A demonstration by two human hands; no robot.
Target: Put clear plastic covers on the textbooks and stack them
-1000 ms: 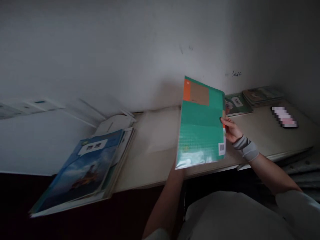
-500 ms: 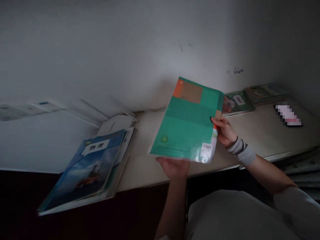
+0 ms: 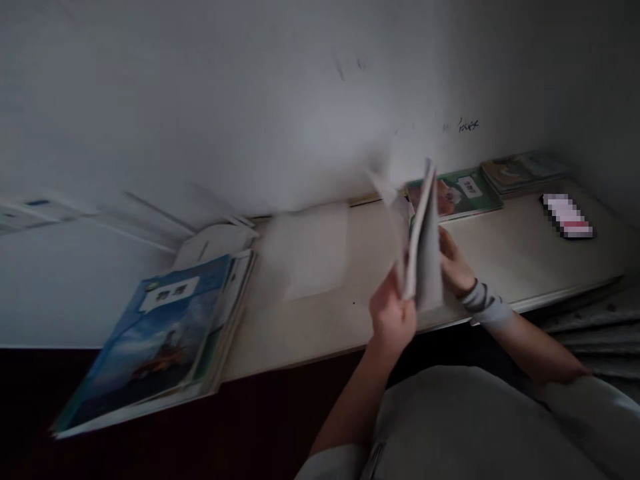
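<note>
A textbook (image 3: 429,260) is raised above the desk, turned nearly edge-on to me and blurred, with some leaves or a cover flaring out on its left side. My left hand (image 3: 393,313) is closed round its lower edge, thumb toward me. On the right, my right hand (image 3: 454,263) is against the book's other face; its fingertips are partly hidden behind the pages. Beyond the book, a green-covered textbook (image 3: 473,200) lies on the desk by the wall.
A stack of books topped by a blue physics textbook (image 3: 150,347) overhangs the desk's (image 3: 320,320) left front edge. At the far right lie a pile of books (image 3: 525,171) and a phone (image 3: 569,217) with a blurred-out screen. A white wall (image 3: 280,100) rises behind.
The book has turned from showing its flat green cover to standing edge-on, and its leaves have parted. My left hand has moved up and right, from beneath the book to its lower edge.
</note>
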